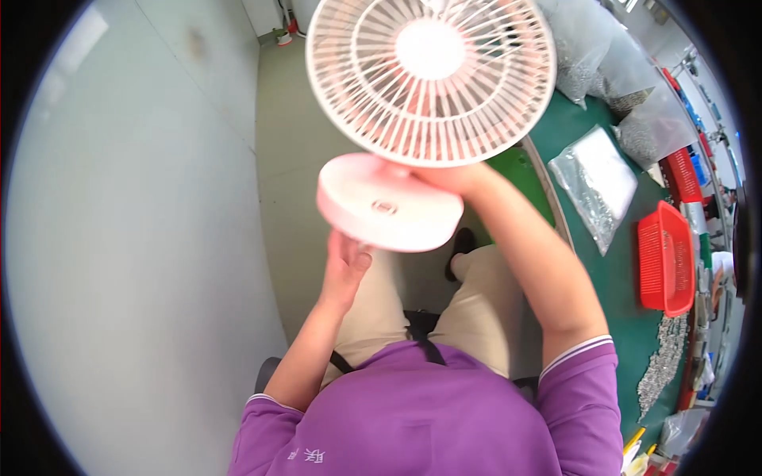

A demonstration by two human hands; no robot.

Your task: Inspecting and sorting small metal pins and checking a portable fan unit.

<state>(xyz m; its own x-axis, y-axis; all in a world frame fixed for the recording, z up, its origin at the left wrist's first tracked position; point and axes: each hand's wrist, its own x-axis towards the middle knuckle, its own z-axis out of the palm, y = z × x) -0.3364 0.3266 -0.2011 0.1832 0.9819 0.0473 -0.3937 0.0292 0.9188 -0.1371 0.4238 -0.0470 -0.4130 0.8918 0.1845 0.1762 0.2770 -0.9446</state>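
A pink and white desk fan (432, 49) is held up in front of me, its round slatted grille at the top and its pale round base (381, 208) below. My left hand (346, 266) is under the base, fingers up against its lower edge with the thumb in sight. Behind the fan, at the neck between grille and base, my right hand (451, 178) grips it; most of those fingers are hidden by the fan.
On my right runs a green-topped workbench (586, 238). It bears clear bags of small metal parts (639, 135), a flat plastic bag (599, 178), a red basket (665, 258) and a loose pile of metal parts (663, 365). A grey wall (143, 238) stands close on my left.
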